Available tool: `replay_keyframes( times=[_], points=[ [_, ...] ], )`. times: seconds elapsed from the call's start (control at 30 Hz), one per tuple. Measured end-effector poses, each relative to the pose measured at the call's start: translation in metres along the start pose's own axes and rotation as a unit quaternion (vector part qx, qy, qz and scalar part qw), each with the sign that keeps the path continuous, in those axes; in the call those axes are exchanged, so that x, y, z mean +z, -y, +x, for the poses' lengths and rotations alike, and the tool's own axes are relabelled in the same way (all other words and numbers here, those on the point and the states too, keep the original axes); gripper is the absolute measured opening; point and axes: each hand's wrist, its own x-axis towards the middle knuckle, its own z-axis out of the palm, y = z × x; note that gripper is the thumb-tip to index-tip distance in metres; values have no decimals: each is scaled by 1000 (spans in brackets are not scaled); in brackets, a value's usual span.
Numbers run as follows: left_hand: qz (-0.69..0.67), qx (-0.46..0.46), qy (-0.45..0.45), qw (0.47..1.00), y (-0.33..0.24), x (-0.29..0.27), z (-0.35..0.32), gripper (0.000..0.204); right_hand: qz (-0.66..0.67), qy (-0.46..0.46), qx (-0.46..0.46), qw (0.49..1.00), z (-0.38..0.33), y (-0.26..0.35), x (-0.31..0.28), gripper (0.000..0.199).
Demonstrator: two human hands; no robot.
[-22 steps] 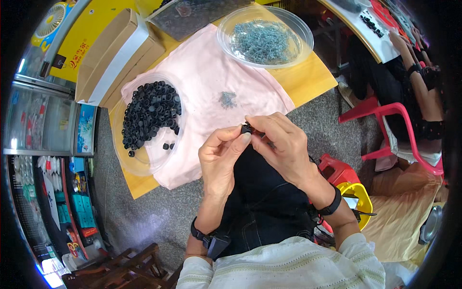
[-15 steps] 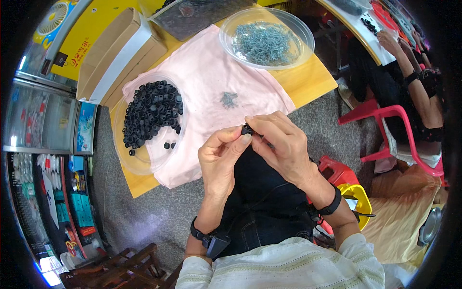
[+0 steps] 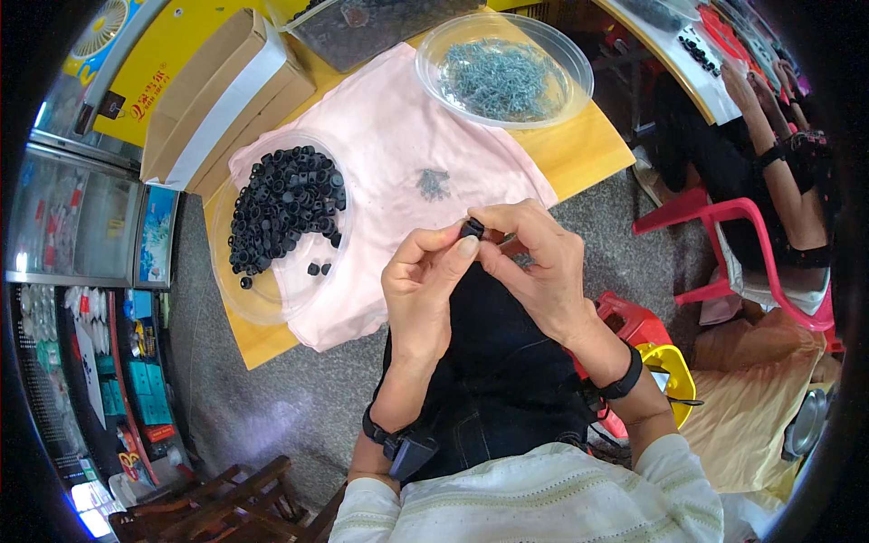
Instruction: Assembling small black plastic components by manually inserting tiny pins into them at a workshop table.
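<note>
1. Just now your hands come up a touch, toward the table and slightly right, and more of the black cap (image 3: 472, 228) shows at your fingertips. As I read it, the piece is better in view but neither hand lets it go, so the handwork on it carries on.

2. Grip check: your left hand (image 3: 419, 294) pinches the cap between thumb and finger. Your right hand (image 3: 543, 271) meets its other side, fingers curled, seemingly touching. Can't tell how hard it presses, or whether anything tiny hides in between.

3. Count at the grip: two hands, one cap, held just this side of the pink cloth (image 3: 380, 145).

4. Left of the grip: one clear bowl (image 3: 291, 285) with a big pile of caps (image 3: 282, 204), way too jumbled to count. Three sit apart inside it: a close pair (image 3: 313, 270), plus a single one (image 3: 245, 282) nearer the rim.

5. Beyond the grip, just a bit left: one small heap of what look like screws (image 3: 434, 184), tangled, no honest count.

6. Farther out, slightly right: a second clear bowl (image 3: 572, 80) with loads more screws, uncountable.

7. Far left past the grip: one cardboard box (image 3: 195, 86).
</note>
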Motion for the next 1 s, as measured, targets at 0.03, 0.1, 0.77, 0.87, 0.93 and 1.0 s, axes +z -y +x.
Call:
replay_keyframes(
  times=[0.03, 0.1, 0.77, 0.87, 0.93, 1.0],
  points=[
    [-1, 0, 1, 1000, -1, -1, 1, 14, 16, -18, -9, 1000, 2, 1, 1, 31],
    [-19, -3, 0, 1000, -5, -3, 0, 13, 15, -12, -11, 1000, 5, 5, 2, 31],
    [-68, -69, 35, 995, -11, -17, 7, 11, 68, -21, -4, 997, 10, 4, 12, 25],
    [-76, -64, 41, 994, -15, -15, 4, 14, 64, -9, -12, 998, 12, 7, 9, 24],
    [-86, -57, 45, 994, -18, -12, 1, 15, 137, -1, 30, 990, 12, 8, 7, 24],
    [-76, -44, 47, 995, -21, -10, -2, 18, 145, -3, 35, 989, 11, 8, 8, 25]
  ],
)
